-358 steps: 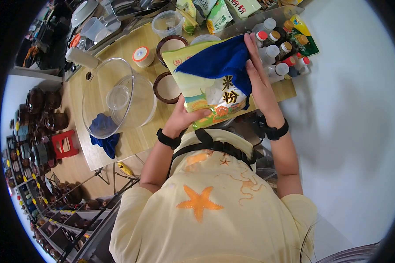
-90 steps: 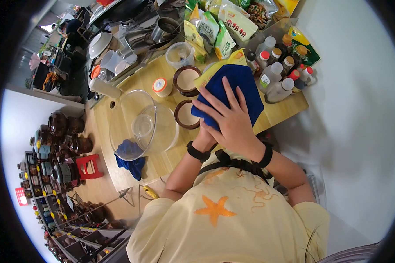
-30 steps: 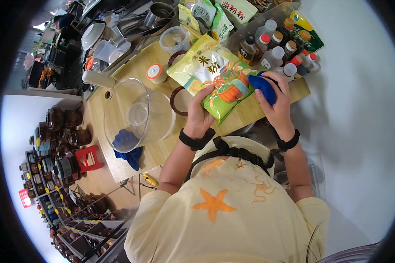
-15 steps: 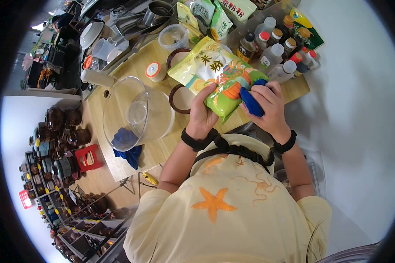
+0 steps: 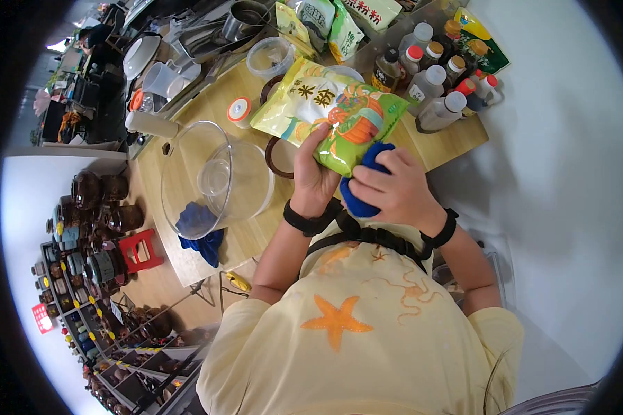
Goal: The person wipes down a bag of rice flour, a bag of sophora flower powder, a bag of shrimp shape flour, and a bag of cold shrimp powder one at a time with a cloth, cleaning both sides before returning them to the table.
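Observation:
My left hand (image 5: 314, 176) grips a green and yellow bag of rice flour (image 5: 332, 114) by its near edge, thumb across the printed front. The bag is tilted above the wooden table (image 5: 249, 238). In my right hand (image 5: 398, 187) a bunched dark blue cloth (image 5: 358, 197) is held, close to the bag's lower right corner. Left of the bag stands a large clear bowl (image 5: 259, 197), with a round clear lid or second bowl tipped against it. Partly hidden by the bag are brown-rimmed round pieces, one a brown ring (image 5: 277, 166).
Several seasoning bottles (image 5: 429, 83) crowd the table's right rear. A jar with an orange-and-white lid (image 5: 239, 111) and a clear plastic tub (image 5: 270, 57) stand behind the bowl. Another blue cloth (image 5: 204, 247) hangs at the left edge. A red stool (image 5: 140, 250) is on the floor.
My right hand has moved left and toward my body with the blue cloth, off the bag's right end to its lower corner. The bag has shifted slightly left.

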The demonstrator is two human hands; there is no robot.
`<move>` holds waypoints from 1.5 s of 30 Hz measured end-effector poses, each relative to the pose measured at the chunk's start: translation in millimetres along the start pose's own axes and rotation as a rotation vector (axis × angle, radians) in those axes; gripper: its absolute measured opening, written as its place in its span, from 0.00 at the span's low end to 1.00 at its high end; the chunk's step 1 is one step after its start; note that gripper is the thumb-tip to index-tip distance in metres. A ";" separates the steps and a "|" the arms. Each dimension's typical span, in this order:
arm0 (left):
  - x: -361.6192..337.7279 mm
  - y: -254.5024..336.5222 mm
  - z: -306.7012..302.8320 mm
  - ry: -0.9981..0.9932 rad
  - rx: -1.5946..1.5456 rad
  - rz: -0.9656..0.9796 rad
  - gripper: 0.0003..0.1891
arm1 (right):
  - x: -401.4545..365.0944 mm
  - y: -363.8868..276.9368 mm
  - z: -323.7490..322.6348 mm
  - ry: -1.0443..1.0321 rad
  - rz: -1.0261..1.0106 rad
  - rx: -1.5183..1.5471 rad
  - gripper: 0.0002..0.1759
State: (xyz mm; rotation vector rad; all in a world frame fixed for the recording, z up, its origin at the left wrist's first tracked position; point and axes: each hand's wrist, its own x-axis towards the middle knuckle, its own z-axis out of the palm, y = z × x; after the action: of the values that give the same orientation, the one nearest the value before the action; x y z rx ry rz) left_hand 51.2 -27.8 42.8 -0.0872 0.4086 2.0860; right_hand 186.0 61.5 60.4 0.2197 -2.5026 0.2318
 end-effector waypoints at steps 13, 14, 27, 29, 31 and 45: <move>-3.5 1.5 -5.4 0.059 0.090 0.096 0.15 | 15.1 9.7 -4.2 0.060 0.472 -0.078 0.16; -4.0 0.8 -4.7 0.053 0.095 0.101 0.15 | 16.6 8.5 -4.2 0.063 0.505 -0.077 0.16; 3.4 2.5 -8.4 0.083 0.130 0.180 0.15 | 1.9 -6.4 -0.6 -0.101 0.424 0.163 0.13; 3.4 4.4 -8.5 0.091 0.123 0.183 0.15 | -9.9 1.4 6.0 -0.098 0.477 0.143 0.12; 2.5 5.6 -7.6 0.102 0.112 0.197 0.15 | -22.7 13.3 17.1 -0.089 0.552 0.141 0.13; -16.5 24.3 -12.3 0.008 0.652 0.178 0.20 | -23.2 67.9 20.6 0.103 0.745 0.352 0.20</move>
State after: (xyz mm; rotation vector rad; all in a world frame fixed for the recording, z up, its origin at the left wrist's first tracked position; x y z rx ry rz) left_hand 38.1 -56.8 41.0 0.3374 1.1097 2.0227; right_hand 178.8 125.4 22.4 -0.5860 -2.3177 0.9544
